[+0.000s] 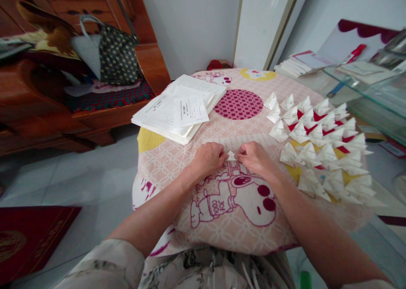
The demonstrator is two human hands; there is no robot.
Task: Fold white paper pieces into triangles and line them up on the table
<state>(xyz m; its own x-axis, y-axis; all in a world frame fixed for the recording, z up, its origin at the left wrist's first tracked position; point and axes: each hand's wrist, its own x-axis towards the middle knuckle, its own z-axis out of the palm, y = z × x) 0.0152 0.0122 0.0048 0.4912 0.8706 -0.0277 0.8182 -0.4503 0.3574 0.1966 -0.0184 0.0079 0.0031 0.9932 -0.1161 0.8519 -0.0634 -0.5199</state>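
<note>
A small piece of folded white paper (231, 156) is pinched between my two hands, low over the patterned tablecloth (177, 183). My left hand (209, 157) grips its left side with the fingers curled in. On the opposite side, the fingertips of my right hand (254, 157) close on the paper's right edge. Only the pointed middle of the paper shows; the rest is hidden by my fingers. To the right stand several rows of folded white paper boats (298, 132) with upright points. A stack of printed paper sheets (171, 111) lies beyond my left hand.
A glass shelf (364, 94) holding papers borders the table's right side, with a red marker (354, 53) behind it. At left stands a wooden bench (120, 107) bearing a dark patterned bag (117, 54). A red folder-like item (34, 238) is at lower left.
</note>
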